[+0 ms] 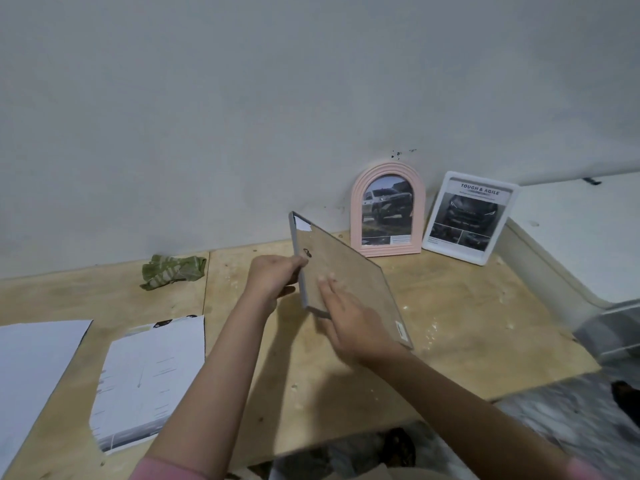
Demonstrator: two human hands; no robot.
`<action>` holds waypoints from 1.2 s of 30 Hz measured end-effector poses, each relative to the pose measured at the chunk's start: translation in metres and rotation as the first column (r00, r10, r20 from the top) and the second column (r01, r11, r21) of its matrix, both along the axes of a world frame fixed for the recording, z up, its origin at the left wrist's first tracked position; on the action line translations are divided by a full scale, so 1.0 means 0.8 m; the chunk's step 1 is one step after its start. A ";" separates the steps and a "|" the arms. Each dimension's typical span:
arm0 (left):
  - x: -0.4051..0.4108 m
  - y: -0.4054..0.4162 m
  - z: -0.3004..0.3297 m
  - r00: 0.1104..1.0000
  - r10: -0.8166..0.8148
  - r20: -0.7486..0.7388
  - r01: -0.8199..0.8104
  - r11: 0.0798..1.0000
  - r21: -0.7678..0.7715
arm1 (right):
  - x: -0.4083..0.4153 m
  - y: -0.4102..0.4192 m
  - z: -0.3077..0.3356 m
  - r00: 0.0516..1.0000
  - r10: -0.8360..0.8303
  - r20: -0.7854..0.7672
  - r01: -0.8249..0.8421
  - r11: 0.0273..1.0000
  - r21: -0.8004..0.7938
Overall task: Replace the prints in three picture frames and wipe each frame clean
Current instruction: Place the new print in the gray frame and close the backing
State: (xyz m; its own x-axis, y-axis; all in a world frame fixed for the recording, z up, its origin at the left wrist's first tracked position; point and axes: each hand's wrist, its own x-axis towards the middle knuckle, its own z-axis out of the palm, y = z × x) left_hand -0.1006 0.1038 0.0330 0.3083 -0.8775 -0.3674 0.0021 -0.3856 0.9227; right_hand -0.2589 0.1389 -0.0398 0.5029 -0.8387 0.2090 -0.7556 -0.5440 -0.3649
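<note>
A grey rectangular picture frame (349,271) is held tilted above the wooden table (467,313), its brown backing towards me. My left hand (273,278) grips its left edge. My right hand (349,323) lies on the backing with fingers stretched flat, and its thumb is hidden. A pink arched frame (386,211) with a car print leans on the wall. Right of it stands a white frame (469,218) with a car print. A crumpled green cloth (173,270) lies at the back left.
Two loose sheets lie on the table's left: a white one (34,375) at the edge and a printed one (152,379) beside it. A white ledge (571,230) runs along the right. A grey box (613,334) sits at the right edge.
</note>
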 end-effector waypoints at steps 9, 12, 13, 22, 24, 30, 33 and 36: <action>-0.030 -0.029 -0.053 0.996 0.016 -0.085 -0.005 0.992 0.128 | -0.052 -0.039 0.062 0.696 -0.316 0.645 0.392 0.920 0.027; -0.047 -0.021 -0.083 0.989 -0.025 -0.144 0.063 0.964 0.260 | -0.081 -0.048 0.095 0.408 -0.411 0.815 0.459 0.864 0.207; -0.054 -0.018 -0.091 0.985 -0.036 -0.170 0.084 0.955 0.285 | -0.091 -0.051 0.102 0.312 -0.442 0.841 0.460 0.845 0.274; -0.071 -0.010 -0.109 0.823 0.078 -0.563 0.084 0.963 0.255 | -0.127 -0.058 0.062 -0.192 -0.571 0.798 0.255 0.756 0.602; -0.066 -0.008 -0.112 0.827 0.121 -0.549 0.022 0.969 0.247 | -0.128 -0.056 0.053 -0.230 -0.604 0.763 0.183 0.743 0.644; -0.032 -0.012 -0.116 0.858 0.188 -0.479 -0.094 0.972 0.213 | -0.154 -0.067 0.054 -0.148 -0.700 0.699 0.139 0.684 0.716; -0.014 -0.012 -0.110 0.887 0.180 -0.426 -0.128 0.981 0.148 | -0.172 -0.087 0.057 0.093 -0.809 0.580 0.282 0.580 0.764; -0.003 -0.012 -0.101 0.925 0.122 -0.359 -0.114 0.993 0.044 | -0.176 -0.108 0.055 0.381 -0.794 0.473 0.417 0.605 0.679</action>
State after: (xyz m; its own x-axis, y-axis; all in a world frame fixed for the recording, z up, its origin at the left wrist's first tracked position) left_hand -0.1028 0.0938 -0.0476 0.2521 -0.8334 -0.4918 0.3797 -0.3823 0.8424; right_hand -0.3998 0.0523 0.0039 -0.3301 -0.9194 -0.2138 -0.2137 0.2934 -0.9318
